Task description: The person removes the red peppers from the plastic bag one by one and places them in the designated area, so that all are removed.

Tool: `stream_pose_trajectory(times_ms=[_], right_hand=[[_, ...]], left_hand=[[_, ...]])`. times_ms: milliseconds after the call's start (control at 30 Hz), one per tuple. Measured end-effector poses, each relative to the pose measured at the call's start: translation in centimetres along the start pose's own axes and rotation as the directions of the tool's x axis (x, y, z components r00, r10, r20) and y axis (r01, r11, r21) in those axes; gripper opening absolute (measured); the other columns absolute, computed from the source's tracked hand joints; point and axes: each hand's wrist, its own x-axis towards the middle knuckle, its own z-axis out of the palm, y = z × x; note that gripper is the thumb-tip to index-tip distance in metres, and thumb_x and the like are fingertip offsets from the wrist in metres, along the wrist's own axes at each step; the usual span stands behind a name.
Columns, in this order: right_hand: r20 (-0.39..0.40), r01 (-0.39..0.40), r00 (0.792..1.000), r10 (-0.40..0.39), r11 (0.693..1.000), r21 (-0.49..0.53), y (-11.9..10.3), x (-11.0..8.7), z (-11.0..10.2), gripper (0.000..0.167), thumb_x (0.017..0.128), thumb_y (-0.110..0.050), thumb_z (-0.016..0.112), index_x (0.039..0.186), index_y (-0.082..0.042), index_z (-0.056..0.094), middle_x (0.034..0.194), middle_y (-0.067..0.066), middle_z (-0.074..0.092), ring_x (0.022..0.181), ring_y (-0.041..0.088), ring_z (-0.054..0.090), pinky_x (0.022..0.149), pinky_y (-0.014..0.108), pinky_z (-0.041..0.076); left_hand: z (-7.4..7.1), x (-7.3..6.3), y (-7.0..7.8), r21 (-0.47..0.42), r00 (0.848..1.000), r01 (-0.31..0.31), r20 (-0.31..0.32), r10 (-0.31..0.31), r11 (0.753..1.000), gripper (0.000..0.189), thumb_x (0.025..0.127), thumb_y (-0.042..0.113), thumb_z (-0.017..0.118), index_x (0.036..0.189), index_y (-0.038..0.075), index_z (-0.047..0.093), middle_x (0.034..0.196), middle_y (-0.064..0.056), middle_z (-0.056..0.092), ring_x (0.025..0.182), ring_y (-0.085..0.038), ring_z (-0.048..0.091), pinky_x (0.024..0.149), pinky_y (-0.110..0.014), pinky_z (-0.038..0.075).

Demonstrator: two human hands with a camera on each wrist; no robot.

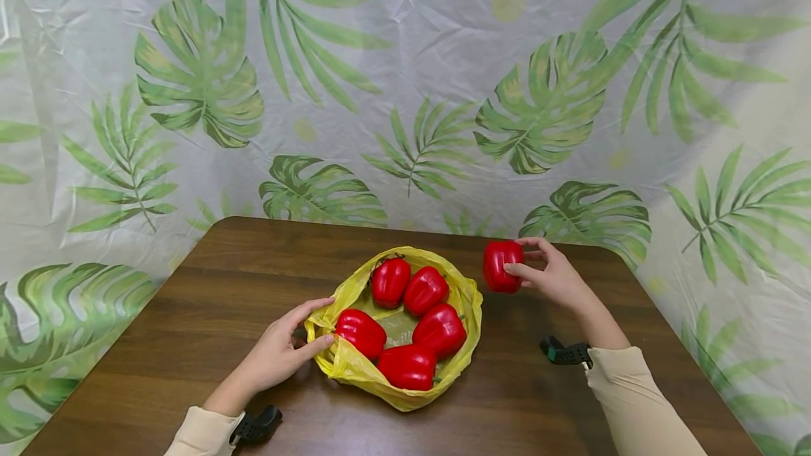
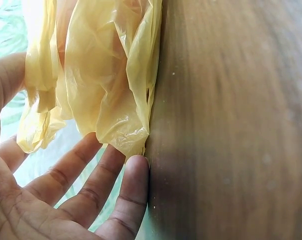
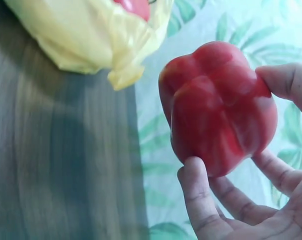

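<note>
Between thumb and fingers, my right hand (image 1: 551, 276) holds a red bell pepper (image 1: 503, 267) up to the right of the yellow plastic bag (image 1: 426, 400). In the right wrist view, the pepper's lobed end (image 3: 216, 100) faces the camera. My left hand (image 1: 279, 350) grips the bag's left rim, its thumb over the edge. The left wrist view has its other fingers (image 2: 136, 185) against the bag's crinkled side. Several red bell peppers lie in a ring inside the open bag, one of them a pepper (image 1: 361, 333) close to the left thumb.
The bag sits on a dark brown wooden table (image 1: 253, 266). Behind the table hangs a pale cloth (image 1: 418, 41) with green leaf prints. A black strap device (image 1: 256, 426) is on the left wrist, and another black device (image 1: 564, 352) is on the right.
</note>
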Motion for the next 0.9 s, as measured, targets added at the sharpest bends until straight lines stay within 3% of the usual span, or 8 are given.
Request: stream_pose_trajectory(times_ms=[233, 367, 700, 900], right_hand=[[-0.005, -0.028, 1.000, 0.028, 0.999, 0.026, 2.4, 0.5, -0.7, 0.072, 0.106, -0.032, 0.068, 0.162, -0.002, 0.035, 0.153, 0.034, 0.049, 0.115, 0.031, 0.070, 0.093, 0.037, 0.064], [0.001, -0.045, 0.999, 0.045, 0.998, 0.048, 3.7, 0.9, -1.0, 0.072, 0.107, -0.033, 0.066, 0.163, -0.002, 0.033, 0.153, 0.033, 0.049, 0.111, 0.024, 0.070, 0.095, 0.037, 0.064], [0.027, -0.083, 0.996, 0.082, 0.995, 0.049, 6.5, 1.1, -0.7, 0.068, 0.106, -0.032, 0.066, 0.159, -0.001, 0.036, 0.147, 0.035, 0.051, 0.101, 0.021, 0.071, 0.092, 0.035, 0.064], [0.040, -0.108, 0.994, 0.104, 0.988, 0.107, 7.9, 1.5, 0.2, 0.069, 0.105, -0.029, 0.069, 0.158, -0.001, 0.036, 0.149, 0.033, 0.050, 0.107, 0.021, 0.068, 0.092, 0.034, 0.064]], left_hand=[[0.0, 0.0, 0.1, 0.002, 1.000, 0.001, -0.001, -0.001, 1.000, 0.058, 0.101, 0.029, 0.077, 0.154, 0.018, 0.058, 0.157, -0.011, 0.060, 0.112, -0.009, 0.063, 0.072, -0.024, 0.056], [0.0, 0.0, 0.0, 0.000, 1.000, -0.001, 0.000, 0.001, 1.000, 0.058, 0.101, 0.028, 0.077, 0.154, 0.018, 0.058, 0.157, -0.012, 0.060, 0.108, -0.009, 0.063, 0.071, -0.024, 0.056], [0.2, -0.1, -0.1, -0.011, 1.000, 0.006, 0.003, -0.006, 1.000, 0.057, 0.101, 0.029, 0.077, 0.154, 0.019, 0.058, 0.157, -0.012, 0.060, 0.106, -0.007, 0.062, 0.071, -0.024, 0.057], [0.1, -0.1, -0.2, -0.015, 1.000, 0.002, 0.001, -0.002, 1.000, 0.056, 0.102, 0.028, 0.077, 0.154, 0.020, 0.058, 0.155, -0.012, 0.061, 0.105, -0.008, 0.064, 0.072, -0.024, 0.058]])
